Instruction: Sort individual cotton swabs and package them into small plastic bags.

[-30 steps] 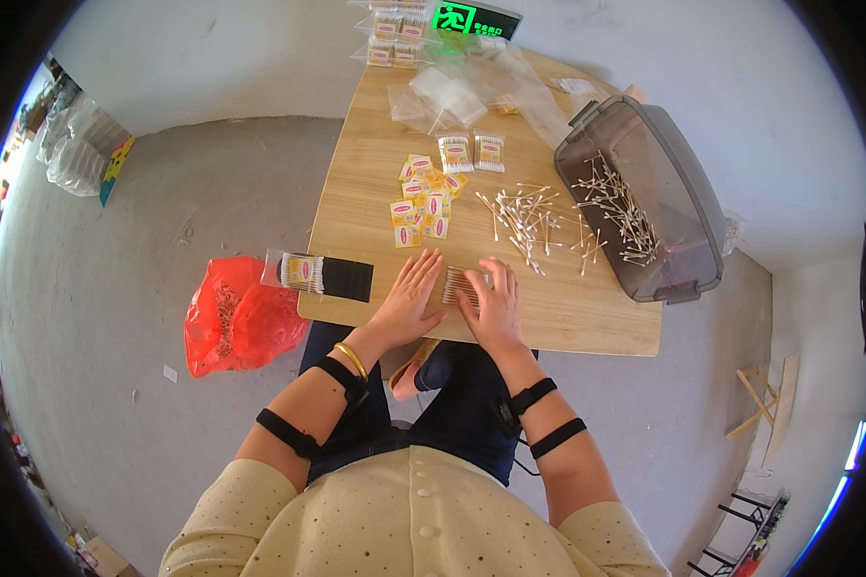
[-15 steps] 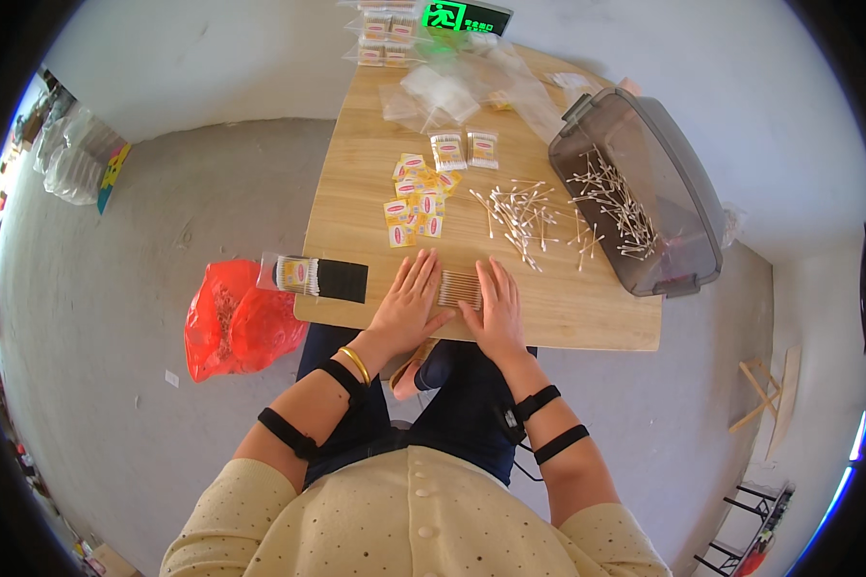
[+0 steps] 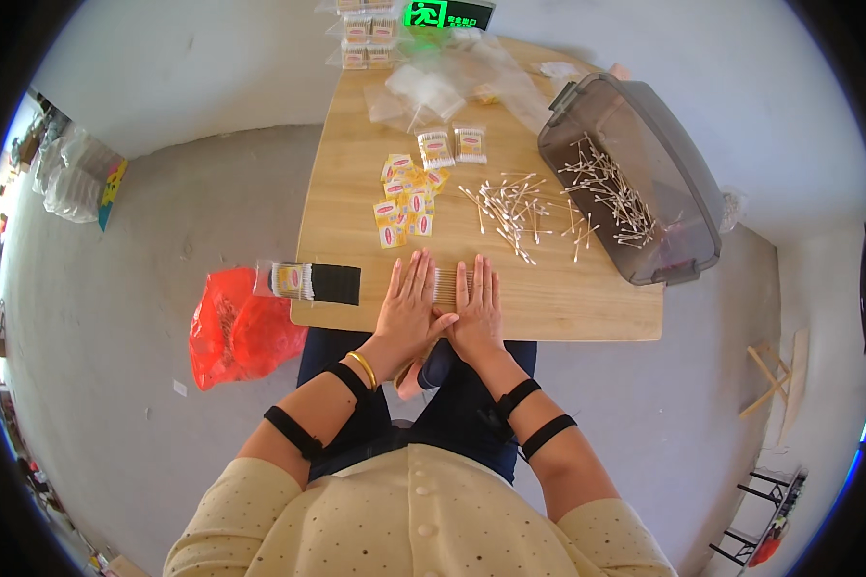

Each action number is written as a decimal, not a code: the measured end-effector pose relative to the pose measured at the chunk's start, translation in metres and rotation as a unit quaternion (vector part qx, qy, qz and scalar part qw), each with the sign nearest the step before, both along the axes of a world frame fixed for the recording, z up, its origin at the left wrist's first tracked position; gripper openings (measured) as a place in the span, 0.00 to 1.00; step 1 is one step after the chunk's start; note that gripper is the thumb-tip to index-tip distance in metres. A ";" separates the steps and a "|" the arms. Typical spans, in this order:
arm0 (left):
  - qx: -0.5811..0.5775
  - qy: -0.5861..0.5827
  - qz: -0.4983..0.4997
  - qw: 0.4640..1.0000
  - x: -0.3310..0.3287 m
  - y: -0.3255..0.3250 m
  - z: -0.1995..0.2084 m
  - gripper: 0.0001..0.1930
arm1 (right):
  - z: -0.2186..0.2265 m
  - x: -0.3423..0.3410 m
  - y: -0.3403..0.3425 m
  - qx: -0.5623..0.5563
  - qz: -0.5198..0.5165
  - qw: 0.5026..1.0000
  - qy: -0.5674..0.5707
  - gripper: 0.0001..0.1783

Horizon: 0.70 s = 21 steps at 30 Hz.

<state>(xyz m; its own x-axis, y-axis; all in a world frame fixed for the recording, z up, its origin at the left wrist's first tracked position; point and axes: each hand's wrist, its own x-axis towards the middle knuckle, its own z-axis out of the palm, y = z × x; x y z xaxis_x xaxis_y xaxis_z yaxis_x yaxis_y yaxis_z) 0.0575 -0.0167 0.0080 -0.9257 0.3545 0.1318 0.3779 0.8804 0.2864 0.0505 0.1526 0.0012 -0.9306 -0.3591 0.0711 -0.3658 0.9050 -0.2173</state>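
Note:
A neat row of cotton swabs (image 3: 445, 287) lies side by side near the table's front edge. My left hand (image 3: 405, 310) rests flat at its left end, fingers stretched and together. From the other side my right hand (image 3: 475, 306) lies flat, its fingers covering the right ends of the swabs. The thumbs meet just below the row. Only the middle of the swabs shows between the hands. Left of my left hand, a black sleeve-like piece (image 3: 337, 285) has a clear bag of swabs with a yellow card (image 3: 289, 280) at its left end.
Loose swabs (image 3: 512, 213) lie beyond my right hand, beside a tilted grey clear bin (image 3: 678, 173) holding more. Yellow cards (image 3: 392, 213), two filled packs (image 3: 435, 150) and clear bags (image 3: 423, 88) lie farther back. A red bag (image 3: 241, 332) sits off the table's left edge.
My right hand has slid left over the right ends of the swabs, and its thumb now meets the left thumb. The visible part of the row is narrower. The view has shifted slightly.

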 end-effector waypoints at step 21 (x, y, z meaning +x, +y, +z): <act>0.248 -0.094 0.422 0.867 0.000 -0.244 -0.017 0.27 | -0.001 0.008 -0.133 -0.038 0.077 0.996 -0.035 0.45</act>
